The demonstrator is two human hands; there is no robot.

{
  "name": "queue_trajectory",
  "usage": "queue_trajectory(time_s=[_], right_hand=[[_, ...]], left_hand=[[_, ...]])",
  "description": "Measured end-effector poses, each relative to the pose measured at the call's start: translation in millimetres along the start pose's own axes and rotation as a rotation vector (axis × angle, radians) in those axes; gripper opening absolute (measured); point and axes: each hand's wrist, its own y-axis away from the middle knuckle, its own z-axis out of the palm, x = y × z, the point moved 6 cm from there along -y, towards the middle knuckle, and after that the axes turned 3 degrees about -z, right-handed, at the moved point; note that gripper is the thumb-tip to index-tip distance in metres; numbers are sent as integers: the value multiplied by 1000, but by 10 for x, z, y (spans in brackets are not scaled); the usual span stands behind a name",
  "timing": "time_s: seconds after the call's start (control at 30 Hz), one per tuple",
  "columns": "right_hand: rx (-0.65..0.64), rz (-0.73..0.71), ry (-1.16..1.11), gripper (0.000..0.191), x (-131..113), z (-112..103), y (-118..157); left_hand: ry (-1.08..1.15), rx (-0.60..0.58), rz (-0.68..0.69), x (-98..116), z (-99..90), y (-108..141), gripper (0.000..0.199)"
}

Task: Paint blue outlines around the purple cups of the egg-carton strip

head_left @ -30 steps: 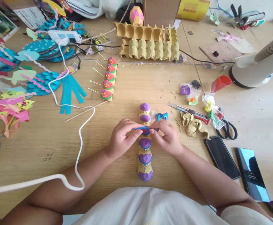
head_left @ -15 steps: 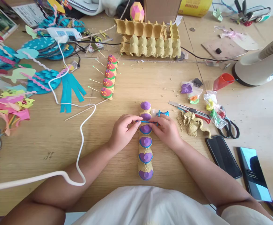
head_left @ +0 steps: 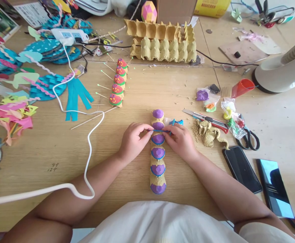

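Note:
An egg-carton strip (head_left: 158,180) lies lengthwise in front of me, its bumps capped with purple clay. Blue clay edging runs along the lower rims of the nearer bumps. My left hand (head_left: 134,140) pinches one end of a thin blue clay strand (head_left: 158,130). On the strand's other end, the thumb and fingers of my right hand (head_left: 179,140) are closed. The strand stretches across the carton just below the second purple cap from the far end. Behind my right fingers sits a lump of blue clay (head_left: 179,122) on a clear bag.
Right of my hands lie a utility knife (head_left: 208,119), torn carton scraps (head_left: 209,135), bagged clay (head_left: 202,95), scissors (head_left: 251,139) and two phones (head_left: 242,168). A painted carton caterpillar (head_left: 119,80) stands far left of centre. A white cable (head_left: 88,148) crosses my left forearm.
Both hands stay almost in place, still holding the blue strand over the carton strip. The whole view has shifted very slightly.

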Motion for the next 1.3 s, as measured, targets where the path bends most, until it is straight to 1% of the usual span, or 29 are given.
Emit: queue_trajectory(time_s=[0.23,0.43,0.7,0.87,1.1,1.3], right_hand=[[-14,-20,41,14,-13,4,11],[-14,-8,69,14,-13,-1,3],[22,28,10,13,10,-1,12],[13,18,10,10,-3,-5,0],[-11,3,50,11,-23,-1,-6],[-13,25,74,12,-23,-3,-11]], left_hand=[[-4,6,17,17,-5,-2,5],[-30,0,-2,4,0,-6,6],[-27,0,-4,0,-7,-1,6],[-32,-3,6,1,-7,-3,6],[-42,9,7,-5,-7,-1,6],[-39,8,-9,-21,3,-6,7]])
